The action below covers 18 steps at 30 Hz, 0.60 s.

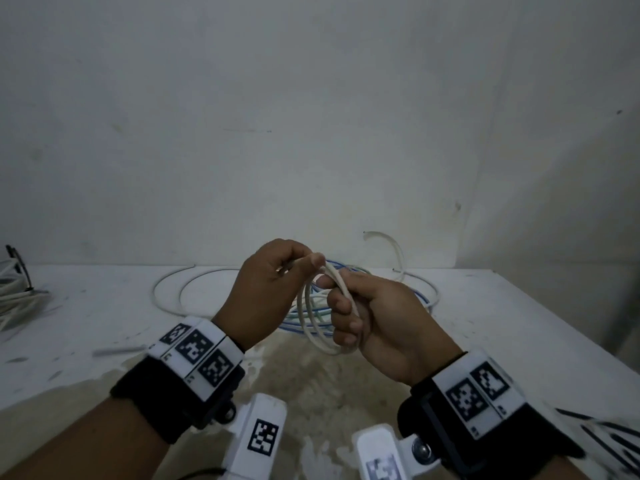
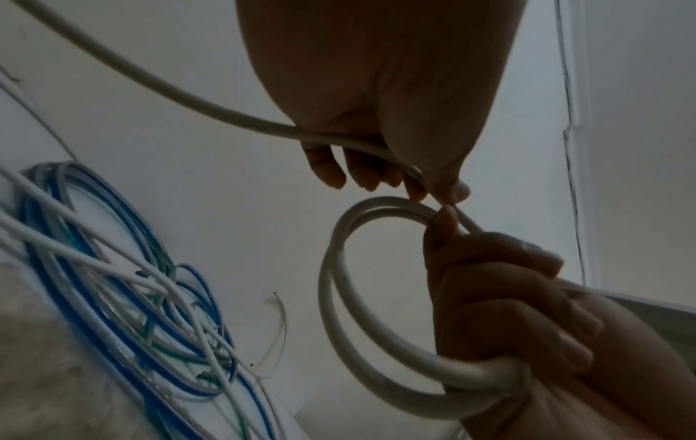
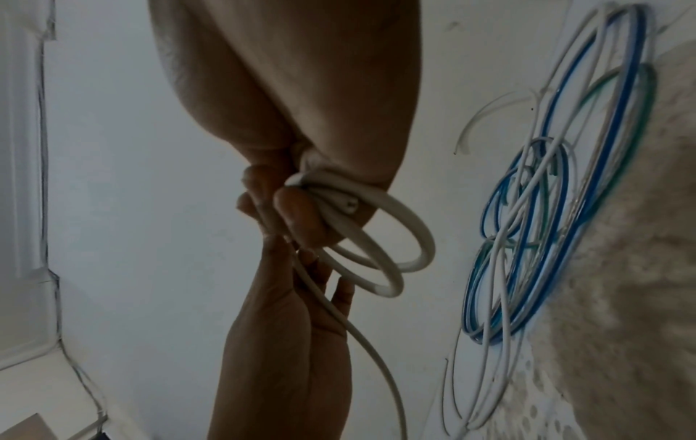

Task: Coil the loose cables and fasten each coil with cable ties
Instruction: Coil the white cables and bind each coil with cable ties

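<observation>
White smooth cable coil (image 1: 320,320) round; right hand (image 1: 377,320) grip, left hand (image 1: 273,282) pinching.

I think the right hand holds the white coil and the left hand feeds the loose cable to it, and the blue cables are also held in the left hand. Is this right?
Not quite. The blue cables lie on the table, in neither hand; the left wrist view shows this. The rest stands: the right hand holds the white coil, and the left hand feeds the loose cable to it.

A white counter (image 1: 104,323) with worn, brownish patches near its front edge stands against a pale wall (image 1: 311,116). The wall bears small dark marks.
</observation>
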### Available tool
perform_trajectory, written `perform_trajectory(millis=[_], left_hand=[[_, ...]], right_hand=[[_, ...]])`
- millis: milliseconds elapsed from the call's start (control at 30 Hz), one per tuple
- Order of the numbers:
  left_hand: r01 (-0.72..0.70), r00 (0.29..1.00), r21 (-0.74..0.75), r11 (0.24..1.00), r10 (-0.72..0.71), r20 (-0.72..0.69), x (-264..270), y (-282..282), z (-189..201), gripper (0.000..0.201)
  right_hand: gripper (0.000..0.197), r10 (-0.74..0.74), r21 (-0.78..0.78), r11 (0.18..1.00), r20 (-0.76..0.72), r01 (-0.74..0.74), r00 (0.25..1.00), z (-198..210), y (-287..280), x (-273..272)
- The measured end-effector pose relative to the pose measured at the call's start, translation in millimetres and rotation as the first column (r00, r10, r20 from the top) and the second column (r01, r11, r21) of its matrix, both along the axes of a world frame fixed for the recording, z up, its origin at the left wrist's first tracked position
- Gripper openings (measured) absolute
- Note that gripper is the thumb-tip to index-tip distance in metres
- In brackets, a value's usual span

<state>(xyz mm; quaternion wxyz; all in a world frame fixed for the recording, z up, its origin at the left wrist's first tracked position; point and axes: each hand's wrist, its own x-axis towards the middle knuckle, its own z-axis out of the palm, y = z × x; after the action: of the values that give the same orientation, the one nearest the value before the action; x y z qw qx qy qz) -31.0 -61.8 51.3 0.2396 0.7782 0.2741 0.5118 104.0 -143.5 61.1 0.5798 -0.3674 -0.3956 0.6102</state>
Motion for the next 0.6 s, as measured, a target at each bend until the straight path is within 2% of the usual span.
perform_trajectory(millis=[67,133,200,267,367,400,467,533,600], left_hand=[[0.044,0.999,-0.069,0.997,-0.043,0.019,1.2,-0.4,-2.9,0.024],[0.155,0.986,-0.164,0.974,-0.142,0.086,4.3,-5.6,-3.9,0.030],[0.291,0.949,-0.284,0.914,-0.238,0.204,7.6,-13.4,-2.1,0.020],[0.314,0.941,-0.328,0.891,-0.245,0.234,8.2,-16.2,-2.3,0.022],[0.308,0.942,-0.356,0.882,-0.231,0.244,8.5,-16.2,-3.5,0.038],[0.310,0.940,-0.388,0.868,-0.219,0.260,9.2,-16.5,-3.7,0.038],[0.379,0.913,-0.477,0.793,-0.238,0.330,11.3,-19.1,-2.8,0.035],[0.504,0.857,-0.567,0.652,-0.297,0.420,12.5,-21.5,-1.1,0.032],[0.561,0.827,-0.635,0.531,-0.335,0.451,10.8,-21.2,0.4,0.038]], right_hand=[[0.039,0.009,-0.003,1.000,-0.028,-0.009,1.000,0.5,0.5,-0.3],[0.040,0.000,0.002,1.000,-0.025,0.000,1.000,1.7,0.1,-1.1],[0.035,-0.021,0.028,0.999,0.016,0.021,1.000,3.3,-1.5,-1.4],[0.030,-0.052,0.057,0.997,0.069,0.048,0.996,4.5,-3.3,-1.0],[0.024,-0.147,0.120,0.985,0.197,0.125,0.969,3.4,-3.2,1.2],[0.022,-0.212,0.158,0.972,0.271,0.174,0.939,2.0,-2.0,2.1],[0.016,-0.373,0.279,0.921,0.432,0.271,0.821,-2.0,1.0,3.7],[0.016,-0.494,0.420,0.859,0.529,0.293,0.690,-7.3,5.2,6.6],[0.019,-0.553,0.508,0.817,0.555,0.274,0.621,-10.8,8.8,9.4]])
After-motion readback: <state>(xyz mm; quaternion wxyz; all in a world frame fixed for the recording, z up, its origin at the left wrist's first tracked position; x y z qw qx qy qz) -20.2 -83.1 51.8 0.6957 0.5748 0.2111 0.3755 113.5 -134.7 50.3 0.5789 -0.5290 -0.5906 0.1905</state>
